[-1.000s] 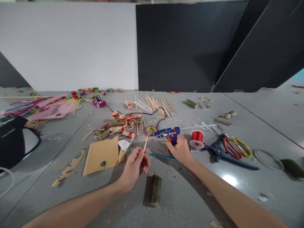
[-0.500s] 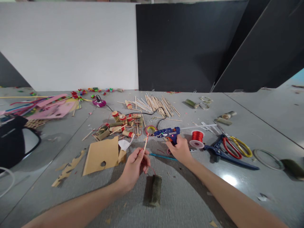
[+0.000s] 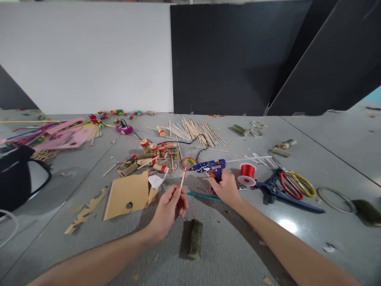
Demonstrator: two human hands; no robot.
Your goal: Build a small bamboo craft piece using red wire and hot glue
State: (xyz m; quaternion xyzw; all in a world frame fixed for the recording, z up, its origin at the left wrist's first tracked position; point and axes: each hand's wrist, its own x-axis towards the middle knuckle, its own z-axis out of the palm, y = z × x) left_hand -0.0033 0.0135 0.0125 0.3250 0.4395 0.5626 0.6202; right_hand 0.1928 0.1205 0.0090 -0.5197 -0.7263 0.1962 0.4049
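Note:
My left hand (image 3: 168, 210) is closed in a pinch on a thin wooden stick (image 3: 182, 180) that points up and away from me. A red thread runs from under that hand toward a green bamboo piece (image 3: 195, 239) lying just in front of me. My right hand (image 3: 226, 188) is wrapped round the handle of a blue glue gun (image 3: 208, 166), whose nozzle points left toward the stick's tip. A thin blue stick (image 3: 202, 196) lies on the grey surface between my hands.
A red thread spool (image 3: 247, 173), blue cutters (image 3: 275, 191) and red-and-yellow scissors (image 3: 294, 183) lie to the right. A tan card sheet (image 3: 126, 194) lies left of my hand. Bamboo pieces wound with red (image 3: 151, 155) and a heap of wooden sticks (image 3: 196, 131) are farther back.

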